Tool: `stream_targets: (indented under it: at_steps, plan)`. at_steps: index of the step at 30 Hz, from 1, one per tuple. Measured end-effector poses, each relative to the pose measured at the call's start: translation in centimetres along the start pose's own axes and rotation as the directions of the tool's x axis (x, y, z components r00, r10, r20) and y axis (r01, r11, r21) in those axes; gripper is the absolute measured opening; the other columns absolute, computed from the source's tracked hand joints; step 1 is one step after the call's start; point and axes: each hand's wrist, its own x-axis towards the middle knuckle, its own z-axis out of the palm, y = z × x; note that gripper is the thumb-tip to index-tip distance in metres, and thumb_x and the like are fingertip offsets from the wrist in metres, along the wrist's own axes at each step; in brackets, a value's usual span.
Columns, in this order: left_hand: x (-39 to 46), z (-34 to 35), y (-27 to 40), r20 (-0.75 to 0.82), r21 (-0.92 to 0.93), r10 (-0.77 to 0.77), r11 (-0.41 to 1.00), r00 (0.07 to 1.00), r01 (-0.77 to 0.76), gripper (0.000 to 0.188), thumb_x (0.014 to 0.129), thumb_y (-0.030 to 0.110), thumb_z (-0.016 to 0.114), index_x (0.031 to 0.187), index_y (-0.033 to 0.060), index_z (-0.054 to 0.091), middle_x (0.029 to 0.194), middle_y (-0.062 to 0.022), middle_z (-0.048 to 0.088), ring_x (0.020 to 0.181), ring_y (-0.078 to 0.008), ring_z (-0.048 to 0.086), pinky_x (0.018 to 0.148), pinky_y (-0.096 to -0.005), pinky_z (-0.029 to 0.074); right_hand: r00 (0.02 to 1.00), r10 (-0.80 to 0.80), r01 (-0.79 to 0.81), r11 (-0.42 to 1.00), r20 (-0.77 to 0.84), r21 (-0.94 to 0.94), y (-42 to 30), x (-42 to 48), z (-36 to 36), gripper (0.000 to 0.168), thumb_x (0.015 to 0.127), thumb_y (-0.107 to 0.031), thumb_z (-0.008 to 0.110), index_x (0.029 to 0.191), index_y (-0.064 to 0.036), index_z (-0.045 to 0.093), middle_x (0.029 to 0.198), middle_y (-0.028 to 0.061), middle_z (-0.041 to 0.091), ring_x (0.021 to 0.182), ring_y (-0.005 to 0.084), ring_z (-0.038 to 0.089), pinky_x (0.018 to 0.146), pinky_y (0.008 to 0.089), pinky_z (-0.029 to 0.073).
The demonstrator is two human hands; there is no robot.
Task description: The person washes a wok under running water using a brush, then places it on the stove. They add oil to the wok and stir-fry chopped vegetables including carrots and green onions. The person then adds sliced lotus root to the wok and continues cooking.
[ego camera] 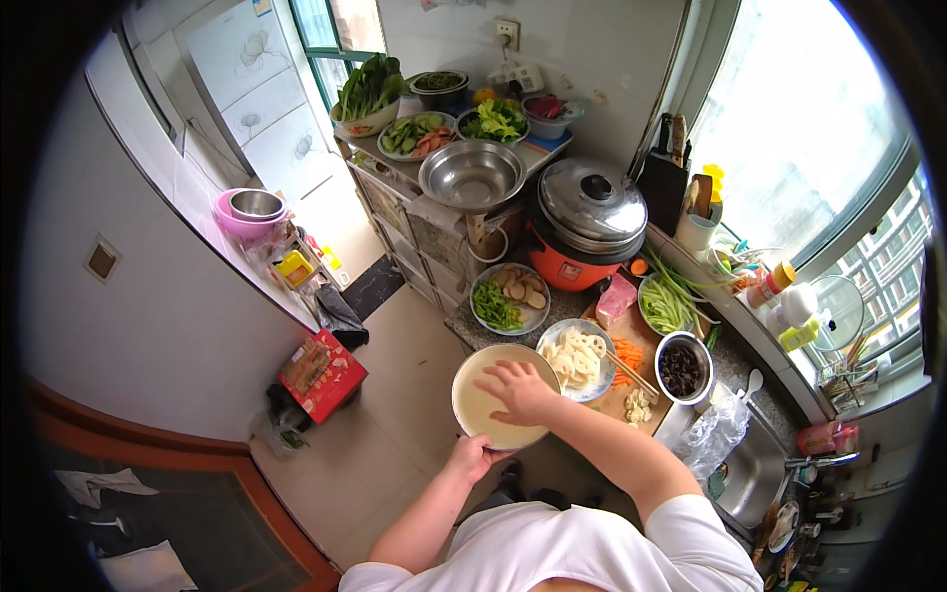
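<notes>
My left hand (pixel 473 457) grips the near rim of a round, cream-coloured bowl (pixel 473 420) in front of my body. Over the bowl's inside, my right hand (pixel 518 394) is spread with its fingers apart; whether it touches the inside cannot be told. Beside the bowl stands a plate of sliced lotus root (pixel 577 360) with chopsticks (pixel 631 372) across its edge. Shredded carrot (pixel 627 361), chopped garlic (pixel 638 407) and a piece of pink meat (pixel 615 300) lie on a wooden cutting board (pixel 610 402). Farther back is a plate of green pepper pieces and pale slices (pixel 524 288).
A steel bowl of dark fungus (pixel 681 368) stands near the sink (pixel 751 470). An orange-red cooker (pixel 573 270) with a steel lid sits behind. An empty steel basin (pixel 473 176) and vegetable dishes occupy the back cabinet. A red box (pixel 323 376) stands on the floor at left.
</notes>
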Motion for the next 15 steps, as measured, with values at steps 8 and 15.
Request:
stream_targets:
  at_steps: [8, 15]
  plan:
    - [-1.2, 0.8, 0.6, 0.003, 0.011, -0.007, 1.0, 1.0, 0.007, 0.056, 0.08, -0.005, 0.038, 0.135, -0.0068, 0.03, 0.131, -0.0235, 0.044, 0.118, -0.0419, 0.05, 0.097, -0.0565, 0.046, 0.892, 0.076, -0.021, 0.992, 0.445, -0.128, -2.1, 0.6, 0.8, 0.054, 0.084, -0.052, 0.055, 0.129, -0.023, 0.05, 0.131, 0.0109, 0.043, 0.125, 0.0333, 0.039, 0.094, 0.0609, 0.037]
    - [-1.1, 0.5, 0.4, -0.015, -0.007, -0.022, 1.0, 1.0, 0.022, 0.059, 0.078, -0.004, 0.039, 0.136, -0.0071, 0.029, 0.132, -0.0238, 0.043, 0.119, -0.039, 0.05, 0.098, -0.0546, 0.046, 0.831, 0.03, 0.012, 0.997, 0.555, -0.072, -2.1, -0.7, 0.7, 0.043, 0.088, -0.05, 0.046, 0.124, -0.028, 0.053, 0.127, 0.0142, 0.045, 0.119, 0.0376, 0.045, 0.086, 0.0607, 0.043]
